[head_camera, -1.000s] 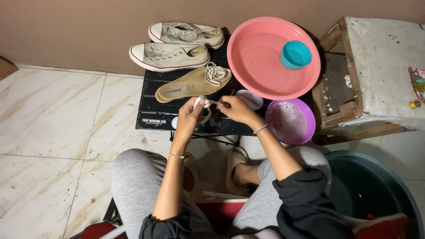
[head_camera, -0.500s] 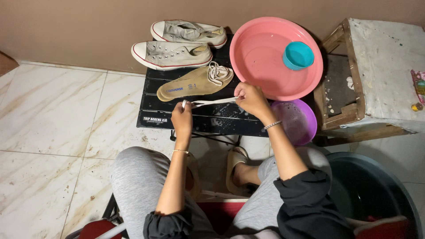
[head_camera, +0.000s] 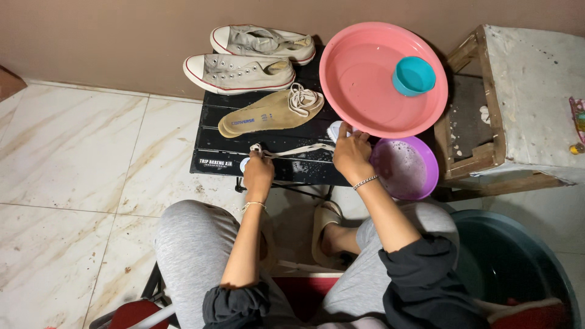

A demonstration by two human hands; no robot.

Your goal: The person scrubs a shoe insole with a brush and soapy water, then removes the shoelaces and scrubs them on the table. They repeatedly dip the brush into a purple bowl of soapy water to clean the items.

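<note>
Looking down from head height, a seated person in grey trousers works at a low black slatted table [head_camera: 214,131] set against a brown wall. At the table's far edge lie two pale canvas sneakers [head_camera: 241,73], one behind the other, and nearer sits a tan insole [head_camera: 262,116] with a bundled white lace [head_camera: 303,99] on its right end. To the right, a large pink basin [head_camera: 365,79] holds a small teal bowl [head_camera: 413,76]; just in front of it stands a purple bowl [head_camera: 420,176] of sudsy water, and beyond that a worn wooden crate [head_camera: 469,116]. A dark tub [head_camera: 518,262] sits at lower right. Across the table's near part, a white shoelace [head_camera: 292,150] is stretched flat between both hands. The left hand [head_camera: 258,176], wrist braceleted, pinches the lace's left end with fingers closed. The right hand [head_camera: 352,155] is curled around a small white brush [head_camera: 334,130] over the lace's right end, touching the pink basin's rim.
</note>
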